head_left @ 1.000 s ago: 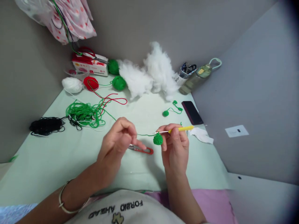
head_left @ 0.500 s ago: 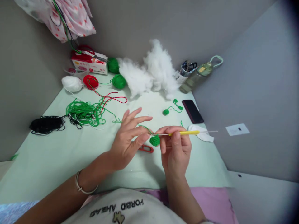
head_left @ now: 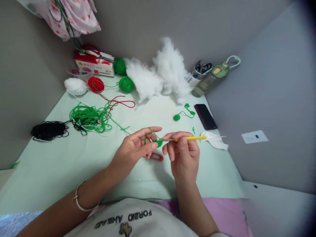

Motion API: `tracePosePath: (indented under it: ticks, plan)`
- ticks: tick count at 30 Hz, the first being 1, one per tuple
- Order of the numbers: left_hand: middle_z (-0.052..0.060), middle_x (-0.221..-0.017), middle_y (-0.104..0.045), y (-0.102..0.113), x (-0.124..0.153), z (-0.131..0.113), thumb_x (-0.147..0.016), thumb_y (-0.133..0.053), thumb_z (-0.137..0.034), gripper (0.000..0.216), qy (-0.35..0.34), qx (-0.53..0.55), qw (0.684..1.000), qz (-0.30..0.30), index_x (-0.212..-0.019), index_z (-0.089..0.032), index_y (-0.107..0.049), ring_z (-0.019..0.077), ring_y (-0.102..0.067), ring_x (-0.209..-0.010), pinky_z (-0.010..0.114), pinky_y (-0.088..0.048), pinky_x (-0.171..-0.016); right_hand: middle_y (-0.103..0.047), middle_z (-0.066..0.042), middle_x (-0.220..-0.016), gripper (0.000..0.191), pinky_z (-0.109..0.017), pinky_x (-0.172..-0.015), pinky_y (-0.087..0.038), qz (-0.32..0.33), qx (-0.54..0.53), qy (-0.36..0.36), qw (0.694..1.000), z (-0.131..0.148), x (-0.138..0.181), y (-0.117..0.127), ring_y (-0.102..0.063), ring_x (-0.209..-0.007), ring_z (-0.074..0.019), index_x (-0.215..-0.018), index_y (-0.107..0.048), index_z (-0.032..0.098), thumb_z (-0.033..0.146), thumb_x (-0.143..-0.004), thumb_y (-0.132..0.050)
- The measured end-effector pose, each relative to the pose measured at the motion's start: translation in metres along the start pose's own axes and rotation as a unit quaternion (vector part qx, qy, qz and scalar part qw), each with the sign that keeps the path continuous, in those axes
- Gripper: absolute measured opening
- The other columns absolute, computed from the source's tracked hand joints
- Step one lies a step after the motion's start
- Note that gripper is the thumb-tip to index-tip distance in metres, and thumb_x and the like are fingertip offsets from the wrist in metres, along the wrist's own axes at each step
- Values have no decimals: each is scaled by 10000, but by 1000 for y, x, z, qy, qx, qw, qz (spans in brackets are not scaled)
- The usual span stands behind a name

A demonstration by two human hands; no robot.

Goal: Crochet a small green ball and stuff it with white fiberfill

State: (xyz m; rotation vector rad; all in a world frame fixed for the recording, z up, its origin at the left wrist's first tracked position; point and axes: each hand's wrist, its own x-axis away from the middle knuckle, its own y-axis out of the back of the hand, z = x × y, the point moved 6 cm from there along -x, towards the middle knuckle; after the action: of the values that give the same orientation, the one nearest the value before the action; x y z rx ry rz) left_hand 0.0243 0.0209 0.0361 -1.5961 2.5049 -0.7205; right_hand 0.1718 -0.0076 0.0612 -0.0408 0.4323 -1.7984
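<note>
Between thumb and fingers, my left hand (head_left: 134, 144) pinches a small green crochet piece (head_left: 159, 143), partly covered by the fingertips. Green working yarn (head_left: 154, 133) runs over the raised left index finger down to the piece. My right hand (head_left: 184, 154) is closed around the yellow handle of a crochet hook (head_left: 191, 138). The hook's metal tip reaches the top of the green piece; whether a loop is on it is too small to tell. Under the hands, a red oblong tool (head_left: 156, 156) lies on the table, partly hidden by the left fingers.
Left lie tangled green yarn (head_left: 89, 117), black yarn (head_left: 50, 130) and white yarn (head_left: 75, 86). At the back are white stuffing (head_left: 170, 72), a tissue box (head_left: 95, 64) with scissors (head_left: 101, 57), and a bottle (head_left: 209, 79). A phone (head_left: 205, 116) and small green crocheted pieces (head_left: 176, 117) lie right.
My left fingers, spread before, have curled in, and the yarn now passes over the index finger. The green piece has tilted and moved slightly left and up; the right hand shifted slightly left.
</note>
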Motion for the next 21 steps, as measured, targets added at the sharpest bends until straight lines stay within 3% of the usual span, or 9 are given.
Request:
tracePosePath:
  ticks: [7, 13, 17, 21]
  plan:
    - [6, -986, -615, 1, 1, -1, -862, -776, -304, 371, 5, -6, 1000, -15, -1232, -271, -758, 57, -536, -606, 236, -537, -645, -781, -6, -908, 194, -253, -528, -552, 28, 9, -10, 1000, 0, -1, 2, -481, -411, -36, -936, -670, 225, 338, -1039, -550]
    - [-19, -907, -600, 1, 2, -5, -833, -790, -255, 369, -19, -22, 999, -33, -1201, -262, -763, 59, -543, -608, 223, -533, -628, -765, -27, -965, 216, -279, -540, -552, 38, 124, 87, 988, 15, 5, -1, -562, -491, -68, -986, -724, 244, 226, -1045, -517]
    - [-17, -866, -607, 0, 4, -8, -832, -788, -238, 318, -40, -60, 995, -66, -1149, -239, -778, 77, -539, -657, 208, -516, -625, -773, -45, -972, 237, -307, -565, -564, 59, 223, 182, 956, 22, 14, -4, -668, -651, -144, -1082, -734, 276, 169, -1019, -532]
    - [-27, -811, -609, -3, 7, -10, -798, -816, -234, 355, -52, -39, 993, -97, -1150, -224, -766, 84, -528, -651, 198, -499, -597, -784, -36, -1085, 351, -316, -652, -592, 98, 374, 246, 889, 14, 26, -6, -739, -861, -196, -1191, -744, 365, 137, -948, -636]
